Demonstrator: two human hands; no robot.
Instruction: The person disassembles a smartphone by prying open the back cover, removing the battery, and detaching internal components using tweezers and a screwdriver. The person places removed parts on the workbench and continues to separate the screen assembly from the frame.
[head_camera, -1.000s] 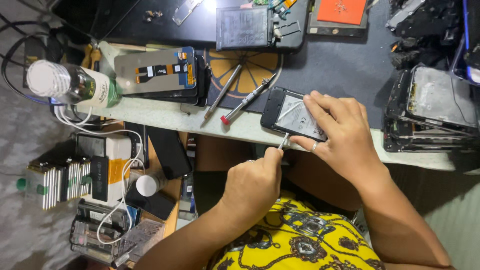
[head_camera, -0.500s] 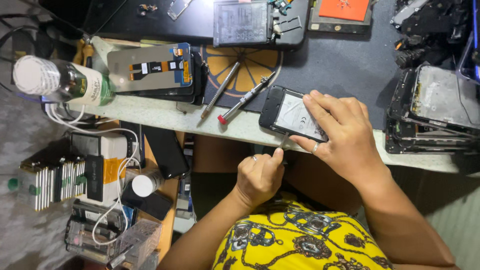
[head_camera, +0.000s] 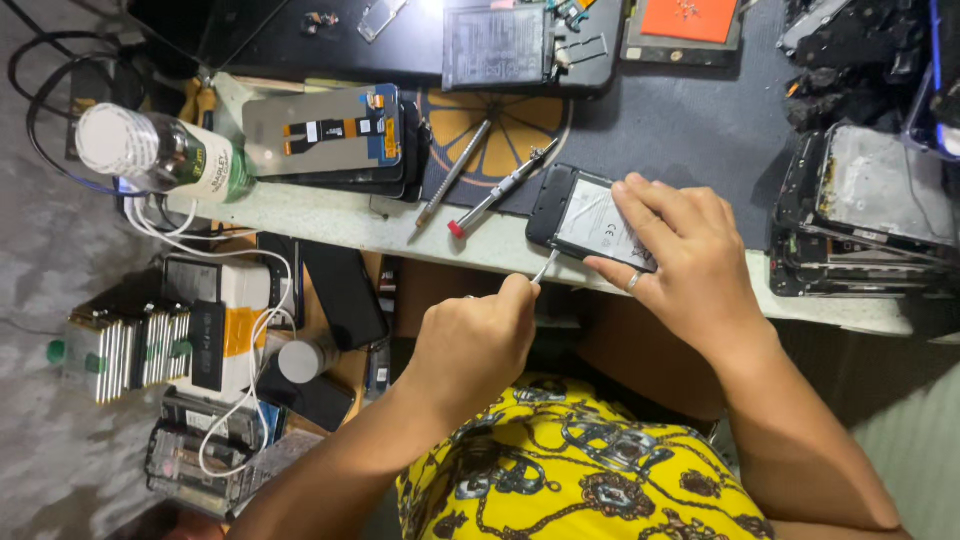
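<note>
Opened phone (head_camera: 590, 222) pinned under right grip (head_camera: 690, 265); left grip (head_camera: 470, 340) clenches thin tool (head_camera: 545, 267).

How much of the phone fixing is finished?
Done: the phone lies opened, its insides showing. In hand: the left hand pokes a thin tool at its edge while the right hand steadies it. Left: not closed up yet; screwdrivers lie beside it.
</note>
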